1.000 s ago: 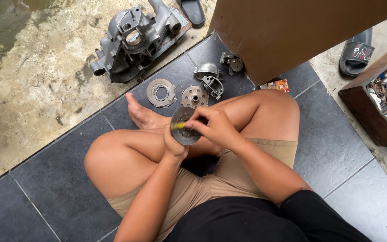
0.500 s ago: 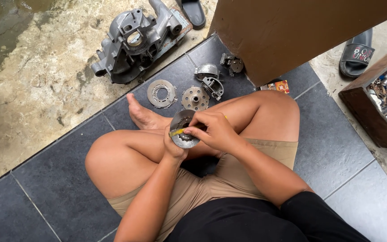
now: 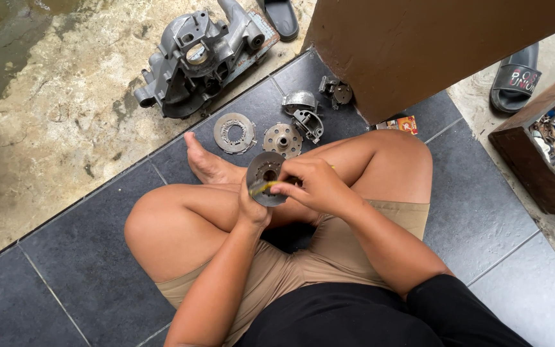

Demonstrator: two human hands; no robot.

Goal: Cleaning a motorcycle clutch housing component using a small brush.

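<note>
Both hands are being kept together above the crossed legs: a round grey metal disc [image 3: 264,177] with holes near its hub is being held upright in the left hand [image 3: 252,205], fingers curled behind its lower edge, while the right hand [image 3: 313,186] is being closed, fingers narrow, on a thin yellowish tool [image 3: 261,187] whose tip is being pressed against the disc's face. Judged from this, a cleaning or scraping step on the disc is being carried out; steady pressure and a firm hold on the disc are being called for next, since the tool could slip off the smooth face.

On the dark tiles ahead, a toothed ring plate [image 3: 234,132], a hub plate [image 3: 282,139] and two small housings [image 3: 303,112] are lying near the bare foot, with an engine casing [image 3: 200,54] beyond.

Compared with a second ago, hardly anything is being changed: the disc is being held in the same spot, only the right hand's grip being shifted slightly.
</note>
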